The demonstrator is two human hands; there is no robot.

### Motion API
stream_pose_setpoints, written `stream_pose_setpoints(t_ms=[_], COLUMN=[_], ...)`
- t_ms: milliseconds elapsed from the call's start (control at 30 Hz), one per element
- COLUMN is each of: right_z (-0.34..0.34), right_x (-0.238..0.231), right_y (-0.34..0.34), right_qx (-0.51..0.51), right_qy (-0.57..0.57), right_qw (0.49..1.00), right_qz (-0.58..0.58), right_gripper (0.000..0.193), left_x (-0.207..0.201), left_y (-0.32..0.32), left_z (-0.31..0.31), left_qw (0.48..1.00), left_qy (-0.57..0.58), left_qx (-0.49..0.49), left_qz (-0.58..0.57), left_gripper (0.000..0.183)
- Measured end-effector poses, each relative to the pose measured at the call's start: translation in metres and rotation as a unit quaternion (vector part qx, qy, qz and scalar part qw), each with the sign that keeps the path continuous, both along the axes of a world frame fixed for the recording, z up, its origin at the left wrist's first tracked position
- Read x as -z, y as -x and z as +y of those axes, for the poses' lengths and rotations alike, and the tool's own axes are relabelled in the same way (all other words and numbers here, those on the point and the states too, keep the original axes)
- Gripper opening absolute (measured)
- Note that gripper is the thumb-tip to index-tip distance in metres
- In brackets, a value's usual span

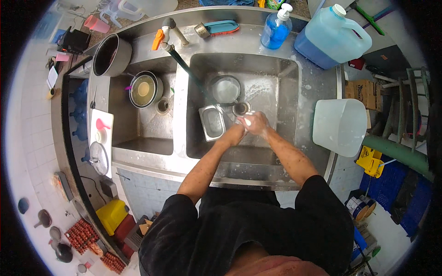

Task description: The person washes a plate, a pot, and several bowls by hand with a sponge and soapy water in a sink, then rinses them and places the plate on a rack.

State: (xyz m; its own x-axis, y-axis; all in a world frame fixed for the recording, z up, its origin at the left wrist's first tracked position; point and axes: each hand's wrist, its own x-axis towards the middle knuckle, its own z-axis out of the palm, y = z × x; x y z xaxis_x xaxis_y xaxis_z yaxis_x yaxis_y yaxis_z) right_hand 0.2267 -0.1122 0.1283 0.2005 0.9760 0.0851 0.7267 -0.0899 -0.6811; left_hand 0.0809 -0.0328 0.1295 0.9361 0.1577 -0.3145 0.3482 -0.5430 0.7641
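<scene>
My left hand point(234, 135) and my right hand point(256, 123) meet over the right sink basin point(285, 87), just in front of its drain point(241, 109). Fingers on both are curled together, with white foam or something small and white at the right hand. What lies between them is hidden. A dark green hose point(186, 69) runs from the tap point(169, 27) toward the hands, and water seems to stream from its end. Left of my hands sits a rectangular steel pan point(213, 122). Behind the drain is a round metal pan point(225, 89) with cloudy water.
The left basin point(152, 138) holds a pot point(143, 89) of yellowish liquid. A large pot point(112, 55) stands at the back left. Along the back are a brush point(224, 26), a blue soap pump bottle point(276, 30) and a jug point(331, 37). A plastic tub point(340, 126) stands right.
</scene>
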Motion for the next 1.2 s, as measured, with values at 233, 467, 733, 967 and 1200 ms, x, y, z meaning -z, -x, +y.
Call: stream_pose_setpoints(t_ms=[233, 467, 733, 967, 1200], right_z=[-0.001, -0.013, -0.002, -0.009, -0.007], right_x=[0.010, -0.044, -0.068, -0.075, -0.066], right_y=[-0.012, 0.026, 0.022, 0.046, 0.015], right_qx=[0.323, 0.133, 0.451, 0.333, 0.220], right_qy=[0.141, 0.139, 0.054, 0.062, 0.202], right_qw=[0.631, 0.974, 0.580, 0.897, 0.779], right_qz=[0.691, 0.123, 0.676, 0.285, 0.551], right_gripper=[0.051, 0.035, 0.033, 0.037, 0.041], left_x=[-0.028, -0.031, -0.014, -0.047, -0.075], left_y=[0.014, 0.021, 0.026, 0.029, 0.045], left_z=[-0.009, 0.007, -0.039, -0.058, -0.042], left_qw=[0.997, 0.998, 0.975, 0.954, 0.975], left_qy=[0.006, -0.005, 0.016, 0.144, 0.000], left_qx=[-0.073, 0.023, -0.148, -0.221, -0.200], left_qz=[-0.014, -0.057, -0.165, -0.141, -0.093], left_gripper=[0.034, 0.017, 0.022, 0.020, 0.039])
